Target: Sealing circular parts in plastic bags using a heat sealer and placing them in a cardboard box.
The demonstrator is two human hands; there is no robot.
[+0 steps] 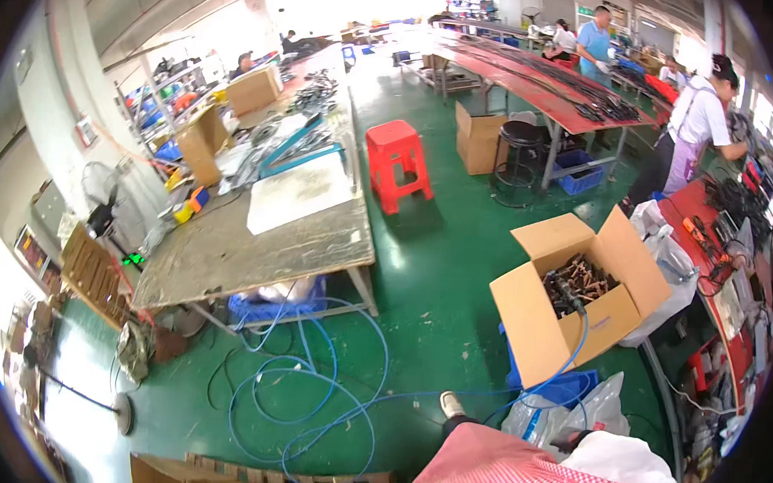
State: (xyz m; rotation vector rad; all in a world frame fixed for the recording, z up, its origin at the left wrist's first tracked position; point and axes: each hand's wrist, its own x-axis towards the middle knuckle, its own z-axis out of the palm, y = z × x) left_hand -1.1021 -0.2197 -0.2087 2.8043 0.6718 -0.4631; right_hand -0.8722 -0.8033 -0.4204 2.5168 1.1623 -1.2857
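Neither my left hand nor my right hand can be made out. At the lower right, my red-checked apron (523, 476) and a white sleeve-like cloth (624, 459) fill the edge. A dark shape beside the white cloth is too unclear to name. In front of me stands an open cardboard box (526, 323) with its flaps spread. Inside lie many copper-coloured and dark small parts (590, 283). A dark tool (561, 290) rests on them, joined to a blue air hose (573, 347).
Hose coils (308, 404) lie across the green floor. A worktable (228, 259) stands left, a red stool (397, 163) beyond it. Plastic bags (600, 419) sit below the box. Right, a co-worker (698, 127) bends over a red bench (690, 205). A wooden pallet (287, 477) lies at the near edge.
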